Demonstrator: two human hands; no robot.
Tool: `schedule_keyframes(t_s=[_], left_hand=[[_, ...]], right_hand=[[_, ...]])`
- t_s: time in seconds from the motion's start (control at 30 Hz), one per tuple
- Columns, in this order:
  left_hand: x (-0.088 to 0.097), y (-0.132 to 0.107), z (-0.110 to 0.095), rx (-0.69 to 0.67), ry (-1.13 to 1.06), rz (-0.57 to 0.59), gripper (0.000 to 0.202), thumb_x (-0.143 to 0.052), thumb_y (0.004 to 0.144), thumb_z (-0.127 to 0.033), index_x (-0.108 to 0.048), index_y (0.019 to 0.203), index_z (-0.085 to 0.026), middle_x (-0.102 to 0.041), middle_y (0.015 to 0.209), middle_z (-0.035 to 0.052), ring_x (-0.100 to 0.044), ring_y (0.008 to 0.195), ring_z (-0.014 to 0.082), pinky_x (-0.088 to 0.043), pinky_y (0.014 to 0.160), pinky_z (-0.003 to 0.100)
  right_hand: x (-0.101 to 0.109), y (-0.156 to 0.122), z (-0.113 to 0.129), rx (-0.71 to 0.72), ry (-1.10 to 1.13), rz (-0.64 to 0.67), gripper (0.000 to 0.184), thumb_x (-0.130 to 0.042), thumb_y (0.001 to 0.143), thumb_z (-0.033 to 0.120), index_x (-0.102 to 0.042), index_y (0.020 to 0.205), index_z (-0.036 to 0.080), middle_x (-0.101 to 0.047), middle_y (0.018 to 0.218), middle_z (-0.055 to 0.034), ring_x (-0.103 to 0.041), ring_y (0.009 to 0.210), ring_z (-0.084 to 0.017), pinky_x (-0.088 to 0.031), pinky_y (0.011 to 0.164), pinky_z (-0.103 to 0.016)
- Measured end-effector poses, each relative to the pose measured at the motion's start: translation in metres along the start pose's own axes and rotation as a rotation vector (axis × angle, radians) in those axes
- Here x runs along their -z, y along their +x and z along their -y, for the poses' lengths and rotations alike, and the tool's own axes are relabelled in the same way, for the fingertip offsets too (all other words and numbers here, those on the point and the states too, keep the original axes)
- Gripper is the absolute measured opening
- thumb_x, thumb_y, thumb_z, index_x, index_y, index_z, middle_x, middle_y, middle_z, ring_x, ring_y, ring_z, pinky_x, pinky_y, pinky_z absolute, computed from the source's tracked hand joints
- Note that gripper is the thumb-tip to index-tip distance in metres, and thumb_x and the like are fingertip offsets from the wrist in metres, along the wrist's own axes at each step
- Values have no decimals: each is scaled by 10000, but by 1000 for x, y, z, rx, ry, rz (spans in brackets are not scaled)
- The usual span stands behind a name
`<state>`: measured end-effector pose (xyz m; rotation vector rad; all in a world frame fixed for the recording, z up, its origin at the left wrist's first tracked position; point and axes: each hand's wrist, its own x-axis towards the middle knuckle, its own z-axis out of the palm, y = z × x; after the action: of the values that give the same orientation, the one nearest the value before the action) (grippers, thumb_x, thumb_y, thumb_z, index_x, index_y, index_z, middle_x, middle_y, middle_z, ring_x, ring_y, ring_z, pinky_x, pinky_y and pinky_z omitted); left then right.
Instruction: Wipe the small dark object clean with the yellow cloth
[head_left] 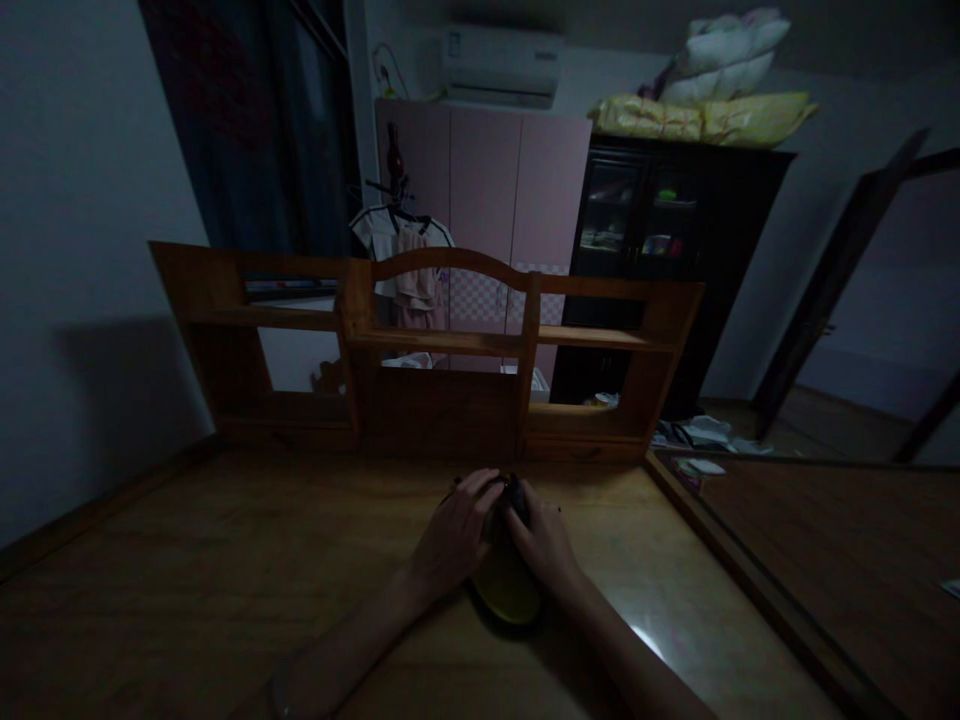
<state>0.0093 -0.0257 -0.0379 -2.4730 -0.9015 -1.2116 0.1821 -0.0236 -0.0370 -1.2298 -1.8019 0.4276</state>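
Note:
The room is dim. A small object with a dark top point(514, 494) and a yellow-green base point(507, 590) sits on the wooden desk point(225, 580). My left hand point(454, 535) curls around its left side, fingers bent over the dark top. Pressed against its right side is my right hand point(544, 540), whose fingertips meet the left hand's at the top. I cannot make out what the object is.
A low wooden shelf unit point(427, 345) stands at the desk's back edge. Behind it are a pink wardrobe point(487, 190), hanging clothes point(409, 260) and a dark glass-door cabinet point(660, 230) topped with bedding. Papers point(705, 435) litter the floor at right.

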Motion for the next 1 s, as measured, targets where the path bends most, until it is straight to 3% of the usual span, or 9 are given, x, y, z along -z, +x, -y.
schedule_keyframes(t_s=[0.17,0.27,0.37,0.53,0.73,1.0], left_hand=[[0,-2,0,-19,17,-43,676,-470,767,-4,-280,1396,-165,-332,1440,147,-301,1366,273,-383,1076,520],[0,-3,0,-24,20,-46,673,-459,774,7,-281,1395,-180,-341,1435,139,-301,1367,273,-388,1074,524],[0,-3,0,-32,9,-30,655,-463,794,0,-283,1395,-192,-349,1428,133,-297,1368,273,-382,1079,525],[2,-1,0,-45,-10,-3,644,-504,818,-58,-271,1406,-180,-350,1428,141,-309,1359,282,-386,1074,526],[2,-1,1,-57,-1,-1,655,-498,808,-46,-265,1406,-172,-350,1427,144,-309,1360,273,-380,1081,516],[5,-3,-1,-32,11,-46,694,-466,776,4,-253,1406,-193,-329,1435,136,-300,1363,288,-379,1072,547]], right_hand=[[5,0,3,35,3,69,343,-484,893,331,-549,1207,212,-708,904,-76,-655,789,-236,-454,704,-297],[7,-2,0,30,62,110,438,-500,880,321,-477,1304,213,-671,1105,-99,-629,989,-253,-456,853,-341],[8,-3,-6,-3,147,160,569,-508,859,292,-371,1402,197,-547,1323,-114,-502,1222,-260,-373,1025,-410],[8,-1,-16,0,254,187,620,-532,822,271,-363,1415,207,-488,1391,-90,-427,1296,-247,-287,1102,-446],[8,3,-9,3,364,170,514,-556,789,238,-507,1301,211,-532,1349,-63,-458,1262,-245,-291,1101,-439],[8,0,3,-250,512,250,294,-566,803,307,-661,1060,202,-691,1058,-28,-602,1012,-252,-458,909,-381]])
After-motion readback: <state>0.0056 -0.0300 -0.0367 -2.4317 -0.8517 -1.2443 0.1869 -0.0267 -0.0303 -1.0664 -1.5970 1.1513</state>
